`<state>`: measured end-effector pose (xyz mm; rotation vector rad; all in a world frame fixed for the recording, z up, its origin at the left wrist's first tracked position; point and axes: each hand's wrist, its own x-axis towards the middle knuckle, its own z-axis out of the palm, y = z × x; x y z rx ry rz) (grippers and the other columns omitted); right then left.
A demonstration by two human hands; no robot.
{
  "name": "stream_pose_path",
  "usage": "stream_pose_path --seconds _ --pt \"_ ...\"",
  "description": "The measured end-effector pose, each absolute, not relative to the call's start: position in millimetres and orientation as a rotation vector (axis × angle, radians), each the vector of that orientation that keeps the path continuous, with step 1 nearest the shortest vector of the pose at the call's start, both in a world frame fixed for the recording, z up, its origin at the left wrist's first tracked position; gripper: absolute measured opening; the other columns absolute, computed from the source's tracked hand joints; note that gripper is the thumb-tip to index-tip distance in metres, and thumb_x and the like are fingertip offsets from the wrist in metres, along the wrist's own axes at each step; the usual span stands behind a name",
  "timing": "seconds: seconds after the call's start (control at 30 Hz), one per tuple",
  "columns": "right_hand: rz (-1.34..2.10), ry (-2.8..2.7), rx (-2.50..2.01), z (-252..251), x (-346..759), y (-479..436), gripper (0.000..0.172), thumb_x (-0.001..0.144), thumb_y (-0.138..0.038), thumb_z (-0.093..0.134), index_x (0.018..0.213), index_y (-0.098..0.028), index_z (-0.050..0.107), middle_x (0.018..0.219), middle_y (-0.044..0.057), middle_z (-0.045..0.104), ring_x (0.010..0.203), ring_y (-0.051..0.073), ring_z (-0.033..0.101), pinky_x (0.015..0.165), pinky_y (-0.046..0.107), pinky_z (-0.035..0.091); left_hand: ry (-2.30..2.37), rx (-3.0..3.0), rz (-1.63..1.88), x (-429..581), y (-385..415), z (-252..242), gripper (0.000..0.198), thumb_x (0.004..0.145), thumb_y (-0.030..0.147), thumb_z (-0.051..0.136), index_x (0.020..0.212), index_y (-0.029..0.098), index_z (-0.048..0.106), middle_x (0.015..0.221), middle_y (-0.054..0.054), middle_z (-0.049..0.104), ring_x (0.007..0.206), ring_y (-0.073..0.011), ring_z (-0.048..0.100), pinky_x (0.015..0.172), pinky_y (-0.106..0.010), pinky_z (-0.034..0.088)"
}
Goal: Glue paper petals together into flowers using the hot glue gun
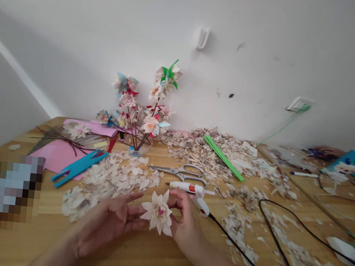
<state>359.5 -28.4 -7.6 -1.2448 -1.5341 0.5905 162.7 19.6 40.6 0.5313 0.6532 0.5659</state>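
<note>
The right hand (186, 227) pinches the flower (157, 219) above the tabletop (142, 256); the left hand (108, 219), fingers loosely parted, is beside it, contact unclear. Too tight a squeeze could crease it; brushing the glue gun (178, 186) just beyond, probably hot, could burn skin.

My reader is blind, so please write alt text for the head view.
The right hand holds a white, pink-centred flower, the left hand beside it, above a wooden table. Behind lie loose petals, scissors and a glue gun; similar flowers stand near the wall.
</note>
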Motion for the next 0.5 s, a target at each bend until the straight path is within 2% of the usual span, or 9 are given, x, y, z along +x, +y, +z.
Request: stream_pose_path --seconds 0.1,0.17,0.27,0.4,0.5 --pt "0.609 -1.596 -1.265 -10.5 360.0 -26.8 0.030 0.075 -0.012 0.057 0.102 -0.023 0.049 0.080 0.002 0.065 0.074 0.019 0.063 0.068 0.033 0.050 0.703 0.500 0.738 153.6 30.3 44.9 0.062 0.056 -0.001 0.045 0.117 0.009 0.046 0.109 -0.015 0.067 0.110 -0.0239 0.058 0.100 -0.040 0.038" --pt "0.642 -1.627 -1.306 -13.8 359.4 -25.3 0.030 0.072 -0.009 0.059 0.098 -0.023 0.053 0.085 0.003 0.064 0.078 0.019 0.062 0.069 0.033 0.050 0.772 0.471 0.916 146.9 38.2 50.4 0.052 0.059 0.002 0.046 0.110 0.011 0.051 0.114 -0.014 0.065 0.113 -0.0237 0.055 0.099 -0.038 0.040" --pt "0.729 -1.637 -1.349 -18.4 356.6 -22.4 0.038 0.069 -0.003 0.058 0.102 -0.023 0.053 0.085 0.003 0.065 0.076 0.018 0.063 0.066 0.031 0.050 0.926 0.476 1.142 139.5 47.1 57.9 0.046 0.060 0.002 0.048 0.104 0.013 0.055 0.109 -0.012 0.066 0.108 -0.0223 0.058 0.095 -0.034 0.045" --pt "0.804 -1.682 -1.375 -21.7 352.3 -18.9 0.050 0.066 0.001 0.055 0.109 -0.024 0.050 0.076 -0.001 0.067 0.067 0.018 0.063 0.065 0.033 0.050 1.035 0.561 1.250 132.6 53.2 59.9 0.037 0.060 -0.002 0.051 0.092 0.015 0.060 0.100 -0.007 0.068 0.098 -0.0184 0.063 0.083 -0.027 0.053" --pt "0.895 -1.638 -1.357 -23.2 351.7 -18.1 0.057 0.067 0.003 0.054 0.115 -0.026 0.048 0.081 0.000 0.070 0.073 0.020 0.066 0.070 0.036 0.051 1.060 0.663 1.288 123.5 57.8 58.5 0.033 0.062 -0.002 0.054 0.087 0.017 0.063 0.094 -0.004 0.070 0.090 -0.0160 0.065 0.075 -0.022 0.055"
